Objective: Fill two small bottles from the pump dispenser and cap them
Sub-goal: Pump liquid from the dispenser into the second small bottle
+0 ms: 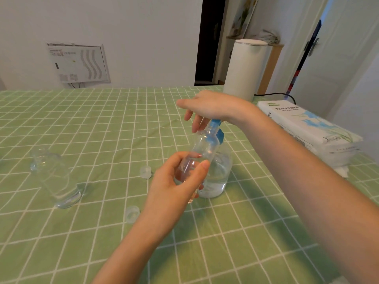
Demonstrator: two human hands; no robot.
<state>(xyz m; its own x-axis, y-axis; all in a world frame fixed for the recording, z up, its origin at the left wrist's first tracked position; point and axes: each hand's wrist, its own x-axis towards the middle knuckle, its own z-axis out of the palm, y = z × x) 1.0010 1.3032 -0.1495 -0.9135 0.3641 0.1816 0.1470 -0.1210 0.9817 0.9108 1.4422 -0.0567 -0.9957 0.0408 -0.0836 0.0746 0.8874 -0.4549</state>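
Gripping a small bottle (202, 148) round its lower half, the left hand (174, 187) tilts the open mouth up to the blue spout of the pump bottle (220, 173), which stands mid-table with clear liquid in its lower part. The right hand (213, 107) presses on the pump head, fingers loose and apart. A second bottle (55, 177), its fill unclear, stands well left on the green checked table (102, 119), with one cap (145, 172) and another cap (132, 214) lying between.

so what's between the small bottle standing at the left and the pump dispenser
Head view: one clear cap on the tablecloth, then the left hand holding the second bottle by the pump dispenser.
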